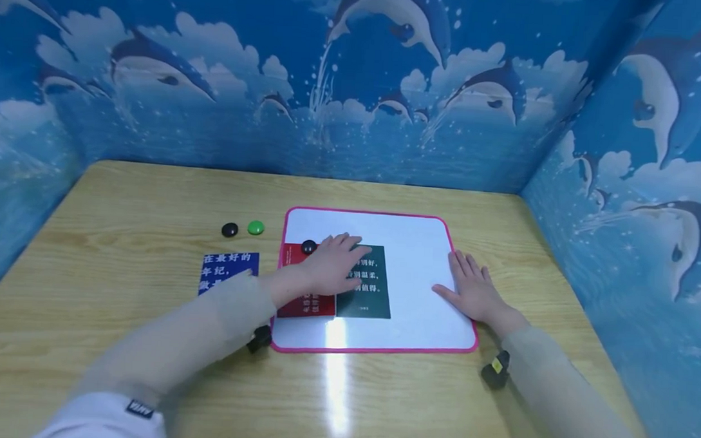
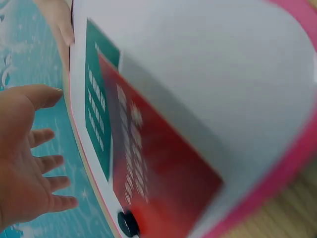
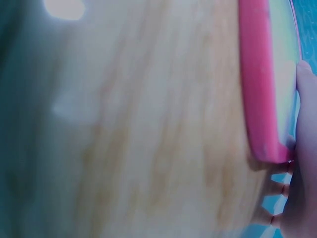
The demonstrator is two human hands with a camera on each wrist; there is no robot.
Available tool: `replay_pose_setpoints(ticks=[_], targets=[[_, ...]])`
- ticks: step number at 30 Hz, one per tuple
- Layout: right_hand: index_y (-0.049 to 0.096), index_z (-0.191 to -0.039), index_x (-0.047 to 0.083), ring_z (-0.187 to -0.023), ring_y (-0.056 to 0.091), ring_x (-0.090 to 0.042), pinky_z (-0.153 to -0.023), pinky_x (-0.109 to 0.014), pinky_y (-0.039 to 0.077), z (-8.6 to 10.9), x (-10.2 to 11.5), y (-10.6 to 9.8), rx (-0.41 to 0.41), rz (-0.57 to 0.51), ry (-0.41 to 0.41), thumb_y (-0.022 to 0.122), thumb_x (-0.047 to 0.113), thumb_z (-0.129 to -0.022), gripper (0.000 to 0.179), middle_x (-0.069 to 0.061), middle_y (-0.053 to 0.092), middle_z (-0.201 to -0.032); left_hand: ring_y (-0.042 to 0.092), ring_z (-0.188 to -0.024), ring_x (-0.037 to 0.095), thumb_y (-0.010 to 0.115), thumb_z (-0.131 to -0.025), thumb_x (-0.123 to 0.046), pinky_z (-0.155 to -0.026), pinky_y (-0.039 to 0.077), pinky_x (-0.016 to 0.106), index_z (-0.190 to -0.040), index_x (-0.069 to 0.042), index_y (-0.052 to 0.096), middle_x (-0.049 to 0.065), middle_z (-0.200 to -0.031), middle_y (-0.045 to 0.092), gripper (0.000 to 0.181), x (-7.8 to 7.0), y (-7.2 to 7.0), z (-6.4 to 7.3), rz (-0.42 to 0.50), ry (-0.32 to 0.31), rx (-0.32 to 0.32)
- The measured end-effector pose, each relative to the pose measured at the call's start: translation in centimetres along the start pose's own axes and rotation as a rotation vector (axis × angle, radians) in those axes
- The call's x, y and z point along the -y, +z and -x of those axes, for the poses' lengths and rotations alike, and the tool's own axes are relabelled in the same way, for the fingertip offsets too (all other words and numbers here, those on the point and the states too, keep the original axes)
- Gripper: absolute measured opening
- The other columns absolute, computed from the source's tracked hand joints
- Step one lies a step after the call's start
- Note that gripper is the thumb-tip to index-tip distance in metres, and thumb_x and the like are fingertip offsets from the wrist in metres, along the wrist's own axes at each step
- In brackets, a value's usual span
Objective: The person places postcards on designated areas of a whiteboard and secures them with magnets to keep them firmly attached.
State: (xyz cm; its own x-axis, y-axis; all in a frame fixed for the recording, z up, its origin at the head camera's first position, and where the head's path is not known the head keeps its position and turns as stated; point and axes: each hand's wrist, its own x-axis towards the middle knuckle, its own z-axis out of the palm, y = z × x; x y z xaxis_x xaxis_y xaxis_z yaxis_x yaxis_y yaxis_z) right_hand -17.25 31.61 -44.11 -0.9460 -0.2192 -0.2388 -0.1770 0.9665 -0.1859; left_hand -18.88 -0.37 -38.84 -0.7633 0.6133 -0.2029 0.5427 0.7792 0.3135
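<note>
A whiteboard (image 1: pixel 416 331) with a pink rim lies on the table. On its left part are a red card (image 1: pixel 289 300) and a dark green card (image 1: pixel 376 304), both with white writing. A round black magnet (image 1: pixel 309 246) sits at the red card's top edge. My left hand (image 1: pixel 334 265) is over the two cards, fingers spread, holding nothing; part of each card is hidden under it. In the left wrist view the red card (image 2: pixel 153 163) stands partly off the board and overlaps the green card (image 2: pixel 96 104). My right hand (image 1: pixel 472 291) rests at the board's right rim, fingers extended.
Left of the board lie a blue card (image 1: pixel 229 266), partly covered by my left sleeve, a black magnet (image 1: pixel 229 229) and a green magnet (image 1: pixel 256 227). Dolphin-printed cloth (image 1: pixel 215 111) hangs behind the wooden table (image 1: pixel 136 224) and along its sides.
</note>
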Motion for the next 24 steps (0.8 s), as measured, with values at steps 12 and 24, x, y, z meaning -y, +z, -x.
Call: replay_pose_setpoints(ticks=[12,24], targets=[[0.005,-0.149,0.002,-0.142,0.002,-0.046,-0.111,-0.067,0.001,0.1,0.1,-0.1,-0.003,-0.007,0.002,0.037,0.064,-0.09,0.092,-0.023,0.005,-0.156,0.003,-0.146,0.035,0.061,-0.086,-0.046,-0.116,0.005,0.059,-0.151,-0.019,0.017,0.011,-0.158,0.012,0.083,3.0,-0.2,1.3,-0.092,-0.071,-0.027],[0.004,-0.149,0.002,-0.142,0.002,-0.045,-0.111,-0.067,0.001,0.2,0.0,0.1,0.008,-0.003,0.005,0.036,0.065,-0.09,0.092,-0.022,0.004,-0.156,0.003,-0.144,0.04,0.063,-0.085,-0.044,-0.112,0.001,0.065,-0.15,-0.015,0.021,0.016,-0.157,0.01,0.083,7.2,-0.8,2.9,-0.082,-0.15,-0.124]])
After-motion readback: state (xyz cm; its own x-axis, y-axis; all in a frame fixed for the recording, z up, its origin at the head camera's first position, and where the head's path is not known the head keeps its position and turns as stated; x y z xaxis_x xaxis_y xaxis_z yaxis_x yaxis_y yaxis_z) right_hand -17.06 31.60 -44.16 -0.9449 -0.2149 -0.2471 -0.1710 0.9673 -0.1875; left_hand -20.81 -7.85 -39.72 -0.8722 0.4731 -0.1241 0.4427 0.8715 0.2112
